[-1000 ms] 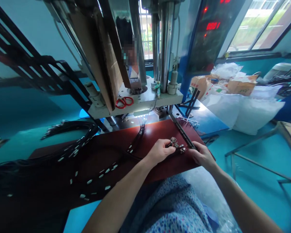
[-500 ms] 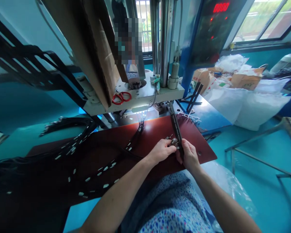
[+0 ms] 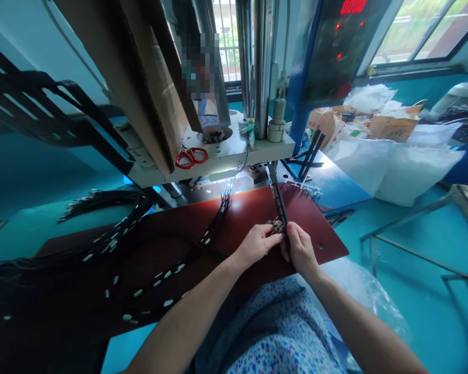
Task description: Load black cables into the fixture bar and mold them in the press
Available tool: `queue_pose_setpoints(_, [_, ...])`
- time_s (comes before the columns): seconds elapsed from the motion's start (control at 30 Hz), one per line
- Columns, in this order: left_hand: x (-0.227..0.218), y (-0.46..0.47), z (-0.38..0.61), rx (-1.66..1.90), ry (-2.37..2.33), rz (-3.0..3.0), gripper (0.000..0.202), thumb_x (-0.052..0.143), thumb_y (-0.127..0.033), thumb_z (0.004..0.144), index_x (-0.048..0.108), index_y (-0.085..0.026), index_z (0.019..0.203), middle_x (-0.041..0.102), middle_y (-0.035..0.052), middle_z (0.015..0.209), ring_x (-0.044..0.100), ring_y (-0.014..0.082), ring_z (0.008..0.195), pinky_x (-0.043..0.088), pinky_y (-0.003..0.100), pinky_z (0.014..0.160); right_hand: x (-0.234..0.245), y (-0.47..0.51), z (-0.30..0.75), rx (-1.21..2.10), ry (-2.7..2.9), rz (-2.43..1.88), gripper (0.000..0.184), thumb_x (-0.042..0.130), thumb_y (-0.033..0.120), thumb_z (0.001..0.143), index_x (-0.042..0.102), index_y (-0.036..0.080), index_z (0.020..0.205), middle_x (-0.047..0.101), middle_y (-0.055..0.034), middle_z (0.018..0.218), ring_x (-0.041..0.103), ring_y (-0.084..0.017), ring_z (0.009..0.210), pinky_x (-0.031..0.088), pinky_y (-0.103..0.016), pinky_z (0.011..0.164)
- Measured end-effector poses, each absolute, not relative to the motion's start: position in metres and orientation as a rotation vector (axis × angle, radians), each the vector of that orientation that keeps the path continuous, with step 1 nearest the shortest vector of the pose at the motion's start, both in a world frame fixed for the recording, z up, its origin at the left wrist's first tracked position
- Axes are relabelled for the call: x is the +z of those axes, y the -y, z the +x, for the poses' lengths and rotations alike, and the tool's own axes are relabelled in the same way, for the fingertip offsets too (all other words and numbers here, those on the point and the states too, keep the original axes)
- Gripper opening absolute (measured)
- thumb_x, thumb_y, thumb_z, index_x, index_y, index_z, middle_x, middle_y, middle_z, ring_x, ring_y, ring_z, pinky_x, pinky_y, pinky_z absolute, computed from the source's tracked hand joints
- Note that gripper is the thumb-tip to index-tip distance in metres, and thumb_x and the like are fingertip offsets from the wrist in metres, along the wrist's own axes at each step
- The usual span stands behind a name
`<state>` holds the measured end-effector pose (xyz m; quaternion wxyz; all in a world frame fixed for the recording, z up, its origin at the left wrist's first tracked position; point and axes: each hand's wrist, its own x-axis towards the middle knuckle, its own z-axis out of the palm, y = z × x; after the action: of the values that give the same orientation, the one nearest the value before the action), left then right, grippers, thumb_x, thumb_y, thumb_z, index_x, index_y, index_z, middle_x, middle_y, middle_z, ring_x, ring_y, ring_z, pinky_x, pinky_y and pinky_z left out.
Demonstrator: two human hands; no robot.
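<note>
A thin, straight black strip, pale-flecked, runs over the brown board from the hands toward between eleven and twelve o'clock. The right hand's fingers clamp its near end; the left hand's pinch shiny metal plugs beside it. Beyond, at ten o'clock, lie red scissors.

The forward route from the left hand crossed the red-brown board between the wire bundle and the black strip. The strip, extending forward from the right hand, obstructed sideways crossing. Metal connectors occupied the space between the hands. Tagged cables obstructed the left side. Right of the right hand, passage was available to the board's edge. The machine's white plate restricted overhead access beyond the far edge.
</note>
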<state>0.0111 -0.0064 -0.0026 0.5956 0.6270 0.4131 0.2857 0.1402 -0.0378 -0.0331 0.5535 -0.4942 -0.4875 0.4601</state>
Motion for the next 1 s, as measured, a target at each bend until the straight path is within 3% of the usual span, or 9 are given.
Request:
queue_pose_setpoints(0.2, [0.013, -0.008, 0.003, 0.681, -1.008, 1.195, 0.027, 0.054, -0.04, 0.075, 0.055, -0.013, 0.075, 0.05, -0.0028, 0.058, 0.041, 0.0056, 0.046, 0.028, 0.018, 0.042, -0.042, 0.039, 0.145, 1.205, 1.01, -1.078, 0.035, 0.04, 0.051, 0.092, 0.053, 0.019, 0.096, 0.043, 0.009, 0.045, 0.034, -0.007, 0.029, 0.024, -0.017, 0.029])
queue_pose_setpoints(0.4, [0.013, -0.01, 0.004, 0.6, -0.948, 1.158, 0.025, 0.055, -0.038, 0.074, 0.054, -0.014, 0.079, 0.048, -0.0047, 0.056, 0.033, 0.0041, 0.04, 0.021, 0.017, 0.038, -0.041, 0.04, 0.146, 1.244, 0.957, -1.034, 0.041, 0.045, 0.049, 0.09, 0.047, 0.022, 0.12, 0.046, 0.009, 0.046, 0.034, -0.007, 0.028, 0.027, -0.015, 0.026])
queue_pose_setpoints(0.57, [0.01, -0.006, 0.012, 0.641, -1.023, 1.42, 0.017, 0.06, -0.029, 0.068, 0.056, -0.013, 0.067, 0.05, -0.0036, 0.058, 0.042, 0.0075, 0.055, 0.031, 0.02, 0.052, -0.04, 0.04, 0.145, 1.24, 0.946, -1.04, 0.042, 0.047, 0.048, 0.089, 0.048, 0.021, 0.121, 0.046, 0.0088, 0.045, 0.034, -0.007, 0.029, 0.027, -0.015, 0.026])
queue_pose_setpoints(0.83, [0.01, -0.01, 0.014, 0.604, -1.079, 1.346, 0.018, 0.059, -0.031, 0.064, 0.055, -0.014, 0.062, 0.044, -0.0049, 0.05, 0.035, 0.0063, 0.046, 0.025, 0.021, 0.047, -0.037, 0.041, 0.145, 1.23, 0.978, -1.064, 0.043, 0.048, 0.047, 0.088, 0.051, 0.018, 0.12, 0.046, 0.0085, 0.044, 0.034, -0.006, 0.028, 0.027, -0.015, 0.027])
queue_pose_setpoints(1.0, [0.008, -0.011, 0.014, 0.663, -1.117, 1.452, 0.014, 0.058, -0.027, 0.065, 0.056, -0.013, 0.061, 0.048, -0.004, 0.054, 0.042, 0.0086, 0.052, 0.031, 0.021, 0.052, -0.036, 0.038, 0.145, 1.251, 1.003, -1.111, 0.046, 0.051, 0.05, 0.086, 0.053, 0.018, 0.119, 0.044, 0.0085, 0.043, 0.033, -0.006, 0.028, 0.024, -0.016, 0.026])
